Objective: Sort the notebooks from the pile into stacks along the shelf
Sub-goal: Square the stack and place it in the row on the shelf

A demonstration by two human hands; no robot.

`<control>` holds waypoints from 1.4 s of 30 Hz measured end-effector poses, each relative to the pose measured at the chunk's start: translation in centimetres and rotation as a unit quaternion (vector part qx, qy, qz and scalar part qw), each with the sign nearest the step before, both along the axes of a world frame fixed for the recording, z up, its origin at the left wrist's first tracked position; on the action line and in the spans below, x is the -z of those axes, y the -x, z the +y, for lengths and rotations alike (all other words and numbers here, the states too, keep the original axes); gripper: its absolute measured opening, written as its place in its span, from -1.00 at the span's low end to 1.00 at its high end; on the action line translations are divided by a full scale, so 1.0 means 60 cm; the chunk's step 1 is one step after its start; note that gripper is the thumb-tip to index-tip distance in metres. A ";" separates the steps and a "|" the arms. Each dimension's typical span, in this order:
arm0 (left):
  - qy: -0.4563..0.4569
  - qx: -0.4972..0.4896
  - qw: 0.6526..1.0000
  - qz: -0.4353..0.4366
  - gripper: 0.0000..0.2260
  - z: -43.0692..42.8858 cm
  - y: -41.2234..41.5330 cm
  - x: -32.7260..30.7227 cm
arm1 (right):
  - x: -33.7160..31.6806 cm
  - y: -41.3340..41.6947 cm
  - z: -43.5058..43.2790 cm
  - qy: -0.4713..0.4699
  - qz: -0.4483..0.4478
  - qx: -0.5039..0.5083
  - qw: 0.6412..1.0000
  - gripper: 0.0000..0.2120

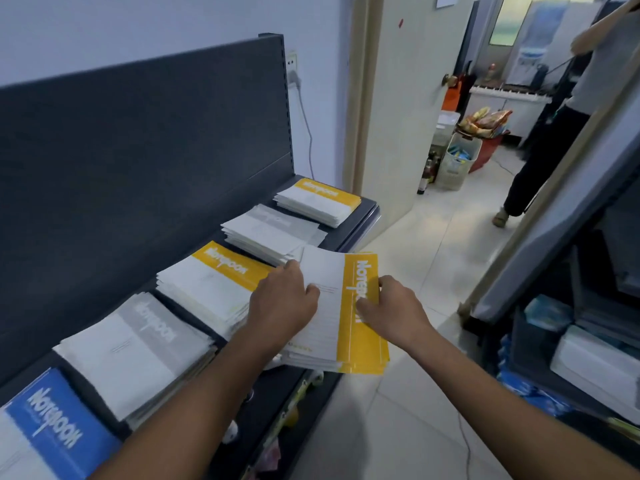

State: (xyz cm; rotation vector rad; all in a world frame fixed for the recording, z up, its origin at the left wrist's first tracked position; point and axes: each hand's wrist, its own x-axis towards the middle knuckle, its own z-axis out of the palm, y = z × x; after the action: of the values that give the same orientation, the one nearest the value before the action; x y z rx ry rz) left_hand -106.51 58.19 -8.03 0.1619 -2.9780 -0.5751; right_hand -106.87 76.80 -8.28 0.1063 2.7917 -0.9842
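My left hand [284, 303] and right hand [394, 311] grasp a yellow bundle [329, 323] by opposite sides, to hold it square, at the shelf [346, 233] front. Stacks run by colour, so I judge it belongs on the yellow stack [214, 282] just beside it.

Pale bluish painted wall [138, 22] rising behind a dark grey metal shelf [138, 150], cream wooden door [398, 116] standing open, glossy pale tiled floor [433, 244] catching daylight coming through a far window [505, 26], white lattice plastic basket [457, 164] sitting near the doorway
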 end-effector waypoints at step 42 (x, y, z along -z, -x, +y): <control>-0.110 -0.334 0.936 -0.022 -0.87 0.026 0.570 0.038 | 0.016 0.775 -0.058 -0.051 0.006 -0.323 0.945 -0.71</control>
State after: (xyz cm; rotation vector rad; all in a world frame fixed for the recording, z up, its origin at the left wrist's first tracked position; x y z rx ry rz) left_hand -140.69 59.75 -10.33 1.1541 -2.6227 -0.7926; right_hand -153.36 73.30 -9.26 -0.7521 2.5823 -0.6663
